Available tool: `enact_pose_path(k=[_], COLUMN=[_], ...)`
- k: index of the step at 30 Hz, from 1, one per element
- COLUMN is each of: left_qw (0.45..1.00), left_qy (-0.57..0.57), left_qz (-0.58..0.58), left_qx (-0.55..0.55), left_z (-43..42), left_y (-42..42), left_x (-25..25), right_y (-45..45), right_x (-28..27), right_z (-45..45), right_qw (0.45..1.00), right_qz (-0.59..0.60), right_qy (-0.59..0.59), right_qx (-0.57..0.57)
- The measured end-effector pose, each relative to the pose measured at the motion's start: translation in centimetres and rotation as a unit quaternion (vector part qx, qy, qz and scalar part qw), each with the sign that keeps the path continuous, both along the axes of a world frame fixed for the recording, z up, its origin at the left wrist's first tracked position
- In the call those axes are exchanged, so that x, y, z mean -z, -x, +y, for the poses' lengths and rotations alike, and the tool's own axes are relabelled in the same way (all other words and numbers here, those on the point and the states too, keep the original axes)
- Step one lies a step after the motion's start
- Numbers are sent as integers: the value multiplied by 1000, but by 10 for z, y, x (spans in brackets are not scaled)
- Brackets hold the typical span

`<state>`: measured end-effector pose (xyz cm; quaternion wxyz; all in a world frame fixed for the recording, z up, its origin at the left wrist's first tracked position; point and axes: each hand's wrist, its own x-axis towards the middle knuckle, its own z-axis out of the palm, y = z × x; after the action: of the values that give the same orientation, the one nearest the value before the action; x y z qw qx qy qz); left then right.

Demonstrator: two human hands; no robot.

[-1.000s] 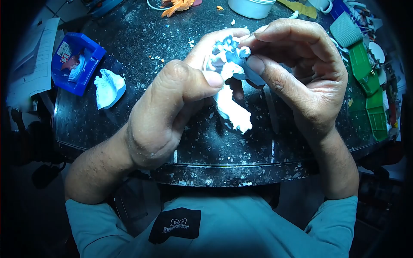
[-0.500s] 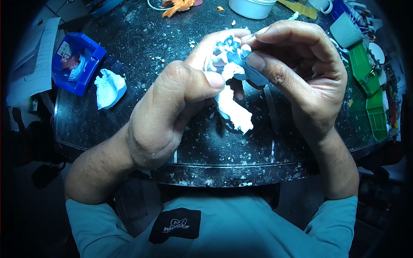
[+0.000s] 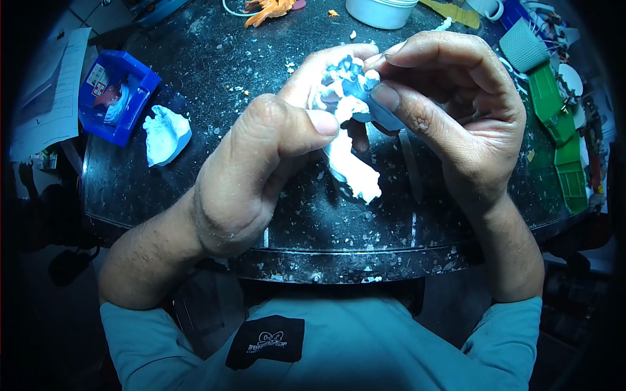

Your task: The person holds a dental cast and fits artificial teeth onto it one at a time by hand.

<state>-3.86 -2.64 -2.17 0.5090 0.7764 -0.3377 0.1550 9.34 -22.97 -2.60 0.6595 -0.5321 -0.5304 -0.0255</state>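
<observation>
A white dental plaster model with tooth shapes along its upper end is held above the dark table. My left hand is closed on it, with the thumb pressed on its near side and the fingers behind. My right hand pinches the model's right side near the teeth between thumb and index finger; whether a small separate piece sits in that pinch is hidden. The upper part of the model looks bluish and shaded. On the table to the left lies another white plaster model, touched by neither hand.
A blue bin at the left has a model piece inside. Papers hang at the left edge. A white tub and orange material stand at the back. Green trays line the right side. White crumbs dot the black table.
Both hands keep their hold on the model. The model's lower end has shifted very slightly to the left; little else differs.
</observation>
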Motion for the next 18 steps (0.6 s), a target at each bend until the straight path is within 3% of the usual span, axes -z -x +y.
enact_pose_path(k=[5,9,18], left_qw=[995,998,996], left_qy=[99,55,74], left_qz=[2,-12,39], left_qx=[20,20,14], left_z=[-7,-2,-6], left_y=[-3,-4,-5], left_x=[9,9,2], right_y=[-3,7,-5], right_x=[2,-14,8], right_z=[-1,-3,1], right_qw=[1000,999,999], right_qz=[-5,3,-20], right_qy=[-2,36,-26], right_qx=[-6,10,-7])
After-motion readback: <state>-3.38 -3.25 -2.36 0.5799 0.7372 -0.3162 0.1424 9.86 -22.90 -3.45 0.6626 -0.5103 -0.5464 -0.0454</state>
